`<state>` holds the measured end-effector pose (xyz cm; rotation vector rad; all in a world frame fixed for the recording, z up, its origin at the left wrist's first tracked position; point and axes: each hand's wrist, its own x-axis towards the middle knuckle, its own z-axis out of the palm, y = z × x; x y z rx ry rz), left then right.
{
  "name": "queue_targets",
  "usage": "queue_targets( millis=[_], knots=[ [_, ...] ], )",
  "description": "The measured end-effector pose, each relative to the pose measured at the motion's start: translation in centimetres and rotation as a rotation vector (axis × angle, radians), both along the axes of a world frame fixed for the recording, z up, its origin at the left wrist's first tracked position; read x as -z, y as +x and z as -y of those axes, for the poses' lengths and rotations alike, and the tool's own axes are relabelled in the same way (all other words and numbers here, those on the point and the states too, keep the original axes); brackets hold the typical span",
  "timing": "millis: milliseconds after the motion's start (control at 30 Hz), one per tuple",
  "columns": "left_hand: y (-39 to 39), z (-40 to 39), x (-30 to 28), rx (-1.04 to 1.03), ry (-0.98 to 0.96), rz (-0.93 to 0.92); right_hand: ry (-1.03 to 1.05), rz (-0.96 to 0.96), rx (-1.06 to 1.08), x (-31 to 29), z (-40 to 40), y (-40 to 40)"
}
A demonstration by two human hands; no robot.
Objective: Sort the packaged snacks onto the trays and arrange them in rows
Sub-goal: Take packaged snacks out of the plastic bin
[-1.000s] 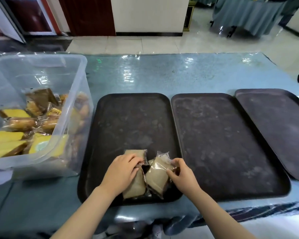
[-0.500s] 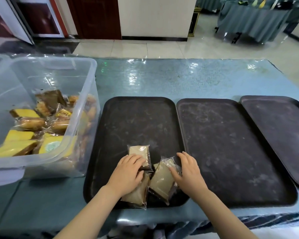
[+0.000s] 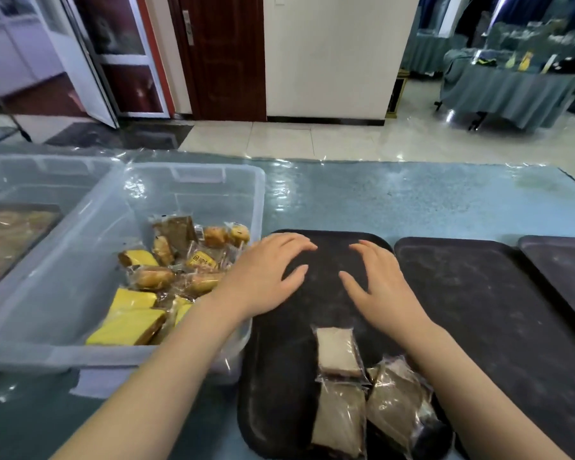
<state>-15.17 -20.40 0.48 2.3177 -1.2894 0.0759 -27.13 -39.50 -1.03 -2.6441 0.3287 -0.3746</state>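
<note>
Three clear-wrapped brown snack packets [image 3: 339,353] lie together at the near end of the left dark tray [image 3: 273,376]. My left hand [image 3: 266,277] hovers over the tray's far left, next to the clear plastic bin [image 3: 80,260], fingers spread and holding nothing. My right hand [image 3: 379,287] floats over the tray's far right, also spread and holding nothing. Inside the bin sit several wrapped snacks [image 3: 166,273]: yellow cakes, golden rolls and a brown packet.
Two more dark trays, the middle tray [image 3: 495,310] and the right tray [image 3: 565,267], lie to the right on the blue table [image 3: 412,200]. A second clear bin [image 3: 20,207] stands at the far left. Beyond the table edge is tiled floor.
Both hands let go of the brown packets and moved away from me toward the far end of the left tray. The view tilted up.
</note>
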Motion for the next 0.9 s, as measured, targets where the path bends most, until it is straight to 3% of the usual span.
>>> queue_targets(
  millis=[167,333,533,767,900],
  knots=[
    [6.7,-7.7,-0.1,-0.151,0.092,-0.022,0.051,0.089,-0.071,-2.3,-5.5,5.2],
    [11.5,-15.4,-0.2,-0.256,0.303,-0.123,-0.007,0.0,-0.228,-2.4,-12.3,10.8],
    [13.6,-20.4,1.6,-0.175,0.829,-0.349,-0.18,-0.453,-0.414,-1.3,-19.2,15.8],
    [13.4,-21.1,3.7,-0.144,0.895,-0.421,-0.288,-0.857,-0.472,1.4,-21.9,17.3],
    [13.4,-21.0,3.8,-0.106,0.952,-0.468,-0.303,-0.98,-0.474,2.6,-21.2,17.2]
  ],
)
